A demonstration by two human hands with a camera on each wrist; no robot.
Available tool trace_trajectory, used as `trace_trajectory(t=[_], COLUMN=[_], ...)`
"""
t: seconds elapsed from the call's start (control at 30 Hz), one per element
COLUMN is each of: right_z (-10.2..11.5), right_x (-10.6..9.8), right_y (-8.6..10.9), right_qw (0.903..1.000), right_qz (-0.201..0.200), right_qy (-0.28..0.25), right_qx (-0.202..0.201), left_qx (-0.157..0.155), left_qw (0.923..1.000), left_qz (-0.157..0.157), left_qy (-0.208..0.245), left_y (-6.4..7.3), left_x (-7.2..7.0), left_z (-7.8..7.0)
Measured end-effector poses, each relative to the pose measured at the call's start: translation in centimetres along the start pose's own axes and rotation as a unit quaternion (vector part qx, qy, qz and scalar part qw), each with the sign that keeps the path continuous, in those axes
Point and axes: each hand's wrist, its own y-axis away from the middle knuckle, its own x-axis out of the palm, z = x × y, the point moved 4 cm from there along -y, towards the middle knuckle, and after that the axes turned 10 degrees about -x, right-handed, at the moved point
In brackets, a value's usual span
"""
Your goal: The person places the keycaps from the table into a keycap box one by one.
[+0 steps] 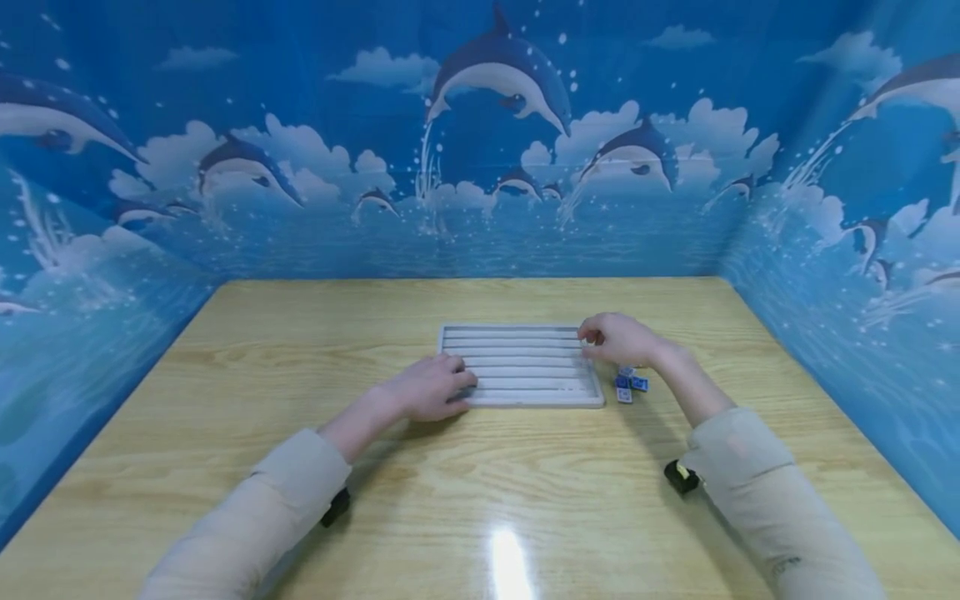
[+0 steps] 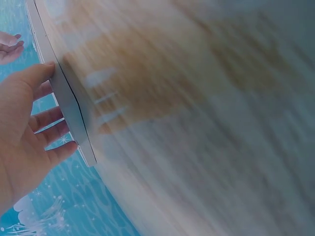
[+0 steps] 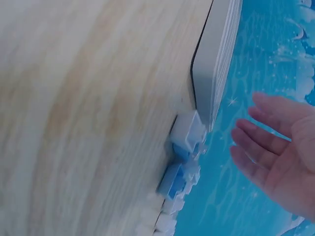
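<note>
When viewed from the head, noted a dolphin-print backdrop point(image 1: 480, 225) behind and on both sides of a wood-grain table point(image 1: 337, 325). Observed two pale sleeves point(image 1: 247, 517) reaching over the near part of the table, with a black device point(image 1: 681, 477) under each. Found the white tray point(image 1: 525, 362) lying flat near mid-table, divided into long rows running left to right. Logged the left hand point(image 1: 431, 387) at the tray's near left corner — with fingers bent over the rim and thumb against the outer wall, taking a light hold on the tray. Logged the right hand point(image 1: 621, 337) raised at the tray's right side, toward the far corner — half open in the right wrist view, with fingers loosely curved and slightly parted, and with nothing visible in hold. Saw a small cluster of blue and white blocks point(image 1: 624, 382) on the table, just beside the tray's near right corner, sitting close together. Could not read the face markings at this size.
</note>
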Motion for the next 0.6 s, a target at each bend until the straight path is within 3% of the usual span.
trace_trajectory(t=[0.33,0.6], right_z=[-2.7,-4.5], right_x=[-1.3,-1.8], right_y=[0.4,0.4], right_qw=[0.9936,0.9864], right_qz=[-0.073,-0.057], right_qy=[0.02,0.043], right_qx=[0.085,0.148], left_qx=[0.006,0.007], left_qw=[0.9999,0.9999], left_qz=[-0.009,-0.009], left_qy=[0.01,0.007], left_y=[0.2,0.2], left_x=[0.0,0.0], left_z=[0.1,0.0])
